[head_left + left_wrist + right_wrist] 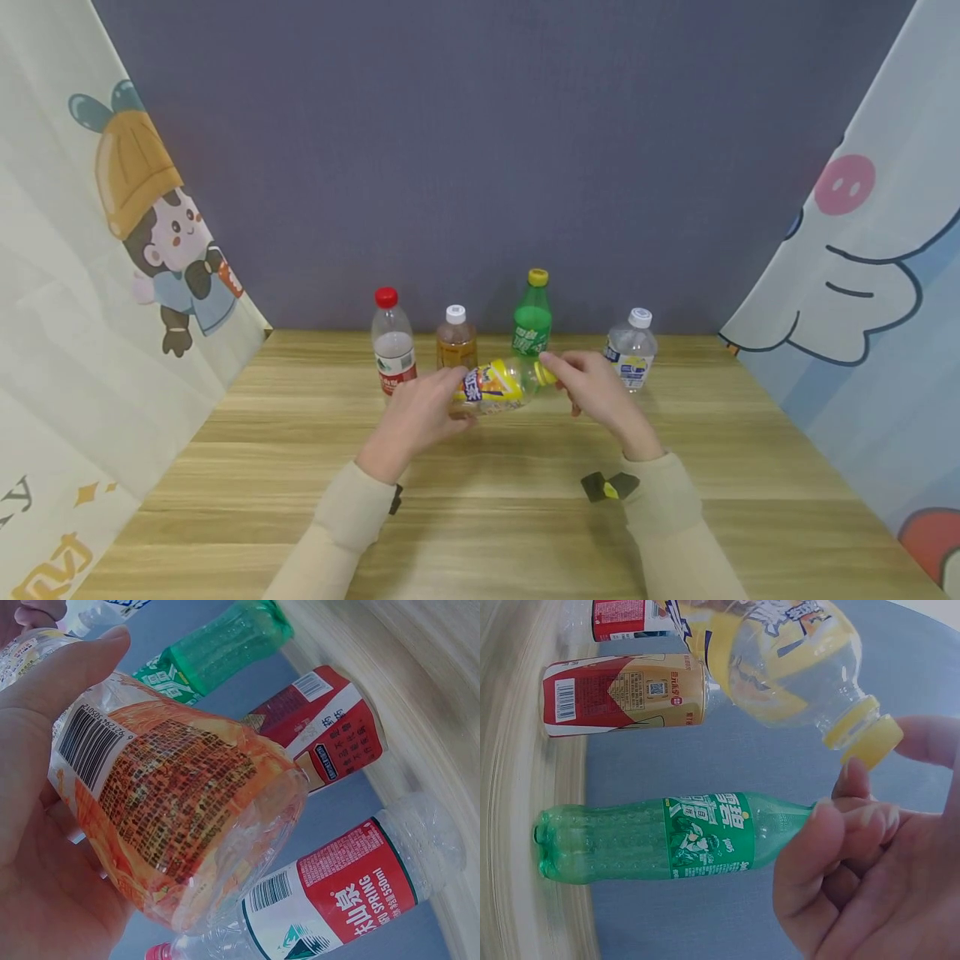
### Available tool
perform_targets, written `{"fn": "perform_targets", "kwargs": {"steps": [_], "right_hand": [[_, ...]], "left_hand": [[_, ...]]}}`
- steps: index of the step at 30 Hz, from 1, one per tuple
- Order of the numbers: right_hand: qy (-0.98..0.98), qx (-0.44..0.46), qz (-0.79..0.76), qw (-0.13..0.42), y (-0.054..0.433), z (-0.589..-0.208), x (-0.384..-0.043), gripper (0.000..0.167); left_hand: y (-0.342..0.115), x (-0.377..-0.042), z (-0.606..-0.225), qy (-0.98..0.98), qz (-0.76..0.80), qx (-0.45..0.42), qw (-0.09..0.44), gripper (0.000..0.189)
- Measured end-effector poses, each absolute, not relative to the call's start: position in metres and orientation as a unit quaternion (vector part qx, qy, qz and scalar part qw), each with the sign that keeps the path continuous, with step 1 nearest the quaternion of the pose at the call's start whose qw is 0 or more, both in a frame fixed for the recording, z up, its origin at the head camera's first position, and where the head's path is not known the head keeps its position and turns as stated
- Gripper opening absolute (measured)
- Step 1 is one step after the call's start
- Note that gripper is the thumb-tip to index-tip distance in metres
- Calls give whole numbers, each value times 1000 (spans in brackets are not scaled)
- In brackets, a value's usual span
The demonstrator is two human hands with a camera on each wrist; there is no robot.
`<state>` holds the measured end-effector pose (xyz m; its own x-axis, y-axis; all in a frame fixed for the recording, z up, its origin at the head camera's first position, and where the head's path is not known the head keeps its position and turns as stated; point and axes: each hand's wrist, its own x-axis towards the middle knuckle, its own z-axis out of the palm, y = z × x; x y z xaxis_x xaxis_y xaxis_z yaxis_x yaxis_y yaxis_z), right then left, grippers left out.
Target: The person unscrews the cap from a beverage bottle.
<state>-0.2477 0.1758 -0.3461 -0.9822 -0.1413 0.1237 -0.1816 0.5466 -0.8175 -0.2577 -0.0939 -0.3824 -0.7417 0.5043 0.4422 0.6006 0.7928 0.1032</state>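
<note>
Three upright faces bound the room: a grey-blue back panel [495, 150], a left curtain [45, 375] printed with a cartoon child in an orange hat, and a right curtain [900, 317] printed with a white cartoon figure. The wood-grained table [517, 475] meets the panel along its back edge and the curtains along its side edges; its near edge lies outside the view. Broad strips of wood show toward both side edges, and a wider stretch runs on the near side of the hands, crossed by two pale sleeves [348, 504].

Four bottles stand near the back edge: the red-capped Spring water bottle [394, 350] toward the back left corner, the white-capped amber bottle [456, 343] beside it, the green Sprite bottle [532, 327] closest to the panel, and the white-capped clear bottle [632, 358] toward the back right corner.

A yellow-labelled bottle [495, 386] is held tilted above the surface, just in front of the amber one, its neck toward the right edge. The left hand [420, 414] wraps its base end; the right hand [595, 393] pinches its yellow cap [543, 374] between thumb and finger.
</note>
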Motion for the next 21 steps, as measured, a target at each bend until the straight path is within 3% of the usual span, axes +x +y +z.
{"fn": "perform_targets", "kwargs": {"steps": [21], "right_hand": [[-875, 131, 465, 31, 179, -345, -246, 39]], "left_hand": [[-94, -257, -382, -924, -119, -300, 204, 58]]}}
